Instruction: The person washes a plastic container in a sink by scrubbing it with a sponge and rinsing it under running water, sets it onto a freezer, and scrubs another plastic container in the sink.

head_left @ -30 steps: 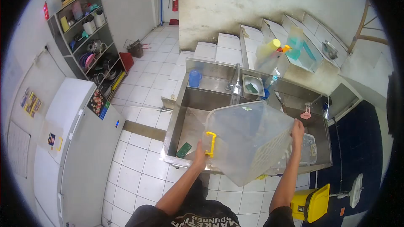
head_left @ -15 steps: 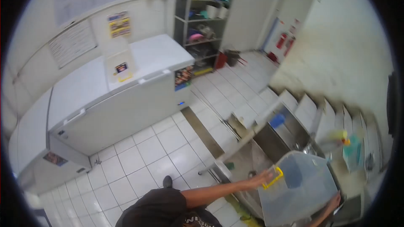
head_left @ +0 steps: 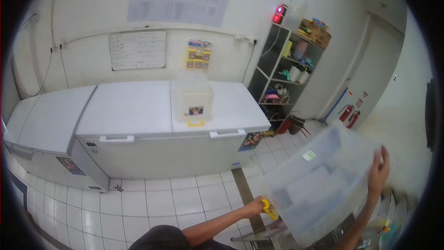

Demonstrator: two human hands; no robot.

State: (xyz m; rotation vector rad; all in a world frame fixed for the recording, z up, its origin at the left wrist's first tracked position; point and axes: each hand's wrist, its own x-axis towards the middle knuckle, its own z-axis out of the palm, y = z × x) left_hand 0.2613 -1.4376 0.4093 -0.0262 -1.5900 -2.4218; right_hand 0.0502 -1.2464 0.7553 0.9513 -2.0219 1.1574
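A large translucent plastic storage box (head_left: 300, 183) is held up and tilted at lower right, with a small green-and-white label on it. My left hand (head_left: 255, 207) is closed on its left end, at the yellow handle (head_left: 269, 209). At the opposite end, my right hand (head_left: 379, 171) grips the box's side, its fingers partly blurred. Beneath the box lies the sink area, mostly hidden by it. A yellow-capped bottle (head_left: 385, 224) stands near my right forearm.
White chest freezers (head_left: 125, 111) line the wall; a second clear box (head_left: 194, 99) with a yellow handle stands on one. Beyond are a loaded shelf rack (head_left: 282, 81), fire extinguishers (head_left: 346, 113) and a dark bucket (head_left: 296, 124). White tiles (head_left: 171, 196) cover the floor.
The storage box has been lifted off the sink and tilted, with both hands on it. My view has swung up and left toward the freezers.
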